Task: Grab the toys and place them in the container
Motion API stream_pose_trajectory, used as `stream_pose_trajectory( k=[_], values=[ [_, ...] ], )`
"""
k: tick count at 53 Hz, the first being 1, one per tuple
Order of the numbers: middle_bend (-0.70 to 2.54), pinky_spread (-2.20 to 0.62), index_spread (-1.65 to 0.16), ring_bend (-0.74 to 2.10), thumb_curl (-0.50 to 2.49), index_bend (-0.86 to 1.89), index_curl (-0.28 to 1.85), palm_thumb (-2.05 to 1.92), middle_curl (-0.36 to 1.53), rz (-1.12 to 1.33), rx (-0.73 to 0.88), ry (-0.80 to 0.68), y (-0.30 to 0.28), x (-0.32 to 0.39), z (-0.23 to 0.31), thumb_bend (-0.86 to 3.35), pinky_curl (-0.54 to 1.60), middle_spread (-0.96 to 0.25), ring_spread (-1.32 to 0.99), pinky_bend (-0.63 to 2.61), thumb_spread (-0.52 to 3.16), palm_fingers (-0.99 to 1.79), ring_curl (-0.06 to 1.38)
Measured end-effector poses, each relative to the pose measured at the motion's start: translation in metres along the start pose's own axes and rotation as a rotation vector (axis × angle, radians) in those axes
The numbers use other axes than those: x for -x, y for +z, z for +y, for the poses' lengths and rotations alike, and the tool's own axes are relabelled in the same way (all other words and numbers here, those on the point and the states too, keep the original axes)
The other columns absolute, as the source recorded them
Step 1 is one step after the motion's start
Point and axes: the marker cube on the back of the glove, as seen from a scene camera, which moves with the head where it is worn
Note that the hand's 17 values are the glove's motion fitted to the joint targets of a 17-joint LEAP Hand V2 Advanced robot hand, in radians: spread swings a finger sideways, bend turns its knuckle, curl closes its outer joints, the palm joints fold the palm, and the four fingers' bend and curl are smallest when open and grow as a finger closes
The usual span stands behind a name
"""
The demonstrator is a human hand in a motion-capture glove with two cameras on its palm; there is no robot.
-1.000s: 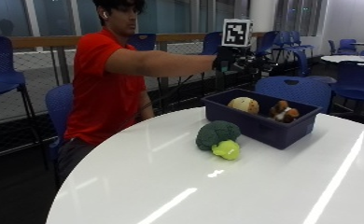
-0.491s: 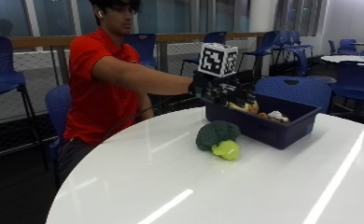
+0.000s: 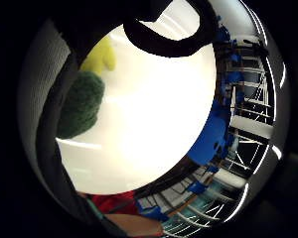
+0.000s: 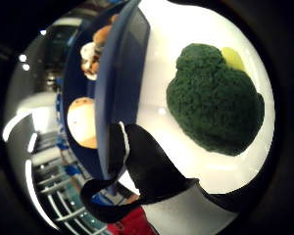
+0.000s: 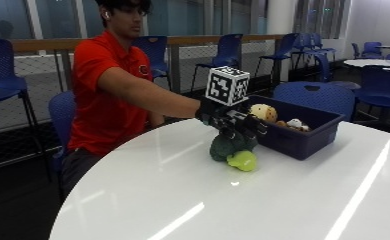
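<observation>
From the outside view, a person in a red shirt sits at a round white table (image 5: 182, 200) and reaches the gloved right hand (image 5: 238, 125) out over a plush broccoli (image 5: 231, 147). The hand is just above the toy's dark green head, fingers spread downward; whether they touch the plush cannot be told from here. The broccoli lies on the tabletop with its yellow-green stem (image 5: 243, 160) pointing toward the camera. Just beside it, on the far side, stands a dark blue bin (image 5: 301, 137) holding a round tan toy (image 5: 264, 112) and some smaller toys (image 5: 293, 124).

In the little finger side palm view, the broccoli (image 3: 82, 104) lies on the white table (image 3: 154, 114) at the edge of the picture, its yellow stem (image 3: 103, 57) beside the green head. A black strap curves across the view. Blue chairs (image 3: 213, 131) stand beyond the table's edge.

In the thumb side palm view, the broccoli (image 4: 214, 105) fills much of the picture, close under the palm, with the stem (image 4: 232, 58) peeking out behind it. The bin's wall (image 4: 118, 98) runs next to it, a strip of bare table between them, and the tan toy (image 4: 82, 122) sits inside. A black-gloved finger (image 4: 147, 166) is extended, not curled round anything; the hand grips nothing.
</observation>
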Motion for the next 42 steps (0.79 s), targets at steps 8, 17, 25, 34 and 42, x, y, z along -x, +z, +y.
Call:
stream_pose_trajectory(
  k=[8,17,25,34,42],
  values=[
    [0.15,0.08,-0.34,0.18,0.17,0.12,0.21,-0.12,0.30,-0.024,0.020,0.006,0.012,0.004,-0.004,-0.09,0.30,-0.06,0.00,0.76,1.03,-0.16,0.30],
    [0.15,0.08,-0.34,0.18,0.16,0.12,0.20,-0.12,0.29,-0.031,0.052,0.010,0.026,0.009,-0.008,-0.08,0.32,-0.06,0.00,0.78,1.04,-0.15,0.30],
    [0.15,0.09,-0.34,0.17,0.16,0.11,0.19,-0.10,0.28,-0.018,0.076,0.013,0.037,0.005,-0.011,-0.07,0.34,-0.06,-0.01,0.88,1.04,-0.14,0.29],
    [0.14,0.09,-0.34,0.18,0.18,0.11,0.18,-0.06,0.27,-0.017,0.080,0.022,0.044,0.001,-0.015,-0.05,0.38,-0.06,0.00,1.00,1.06,-0.14,0.28],
    [0.13,0.07,-0.36,0.19,0.21,0.12,0.18,-0.01,0.25,0.026,0.081,0.026,0.049,0.004,-0.018,-0.02,0.41,-0.05,0.01,1.18,1.09,-0.09,0.28]
  ],
)
